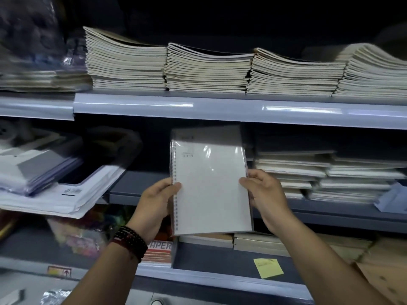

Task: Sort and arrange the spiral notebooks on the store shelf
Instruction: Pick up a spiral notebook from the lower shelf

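We note a spiral notebook (211,190) with a plain white cover, sealed in clear film that shows a bright glare near its upper half. The wire binding runs down its left edge. A small printed label sits near the top left corner; its text is too small to read. A second notebook (207,134) of the same format lies directly behind it, offset upward so that its grey top strip shows.

Both are held upright and tilted slightly anticlockwise, off any surface, in front of the middle shelf (132,183). Their top reaches just under the front edge of the upper shelf (220,108); their bottom edge overlaps the stock on the lower shelf (209,258).

The left hand (158,201) grips the binding edge at mid-height, thumb laid across the front cover, fingers hidden behind. A dark bead bracelet (130,241) wraps its wrist. The right hand (264,194) grips the opposite edge at about the same height, thumb tip on the cover, fingers curled around the back.

We record cream paper stacks (209,69) along the upper shelf, and a yellow sticky note (267,267) near the front edge of the lower shelf.
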Motion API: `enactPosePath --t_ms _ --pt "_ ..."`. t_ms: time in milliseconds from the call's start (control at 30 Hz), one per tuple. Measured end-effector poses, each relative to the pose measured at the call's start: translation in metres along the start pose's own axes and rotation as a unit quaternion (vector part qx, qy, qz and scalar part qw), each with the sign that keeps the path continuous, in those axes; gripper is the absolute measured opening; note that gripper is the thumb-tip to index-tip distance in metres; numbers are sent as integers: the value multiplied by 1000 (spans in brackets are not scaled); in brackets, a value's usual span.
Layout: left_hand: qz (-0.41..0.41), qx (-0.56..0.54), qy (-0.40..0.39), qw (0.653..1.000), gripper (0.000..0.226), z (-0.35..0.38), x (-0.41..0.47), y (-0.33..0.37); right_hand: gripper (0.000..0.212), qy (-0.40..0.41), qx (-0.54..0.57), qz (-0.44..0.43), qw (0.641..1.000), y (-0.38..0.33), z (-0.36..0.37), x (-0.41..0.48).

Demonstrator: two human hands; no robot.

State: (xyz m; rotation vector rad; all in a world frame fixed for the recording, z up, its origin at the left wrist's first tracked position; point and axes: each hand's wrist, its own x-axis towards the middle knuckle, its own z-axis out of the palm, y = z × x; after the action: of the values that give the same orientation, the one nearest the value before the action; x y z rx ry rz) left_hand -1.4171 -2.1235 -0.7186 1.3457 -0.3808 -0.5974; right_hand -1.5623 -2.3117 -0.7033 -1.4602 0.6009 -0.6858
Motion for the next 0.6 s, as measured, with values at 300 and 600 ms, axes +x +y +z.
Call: enactPosePath --t_ms 300,600 --pt "57 89 30 994 7 -11 -25 18 12 15 -59 -75 995 -5 -11 -18" --pt "-52 -73 -1 996 31 -36 -37 24 14 -54 32 -50 997 -2 -5 -30"
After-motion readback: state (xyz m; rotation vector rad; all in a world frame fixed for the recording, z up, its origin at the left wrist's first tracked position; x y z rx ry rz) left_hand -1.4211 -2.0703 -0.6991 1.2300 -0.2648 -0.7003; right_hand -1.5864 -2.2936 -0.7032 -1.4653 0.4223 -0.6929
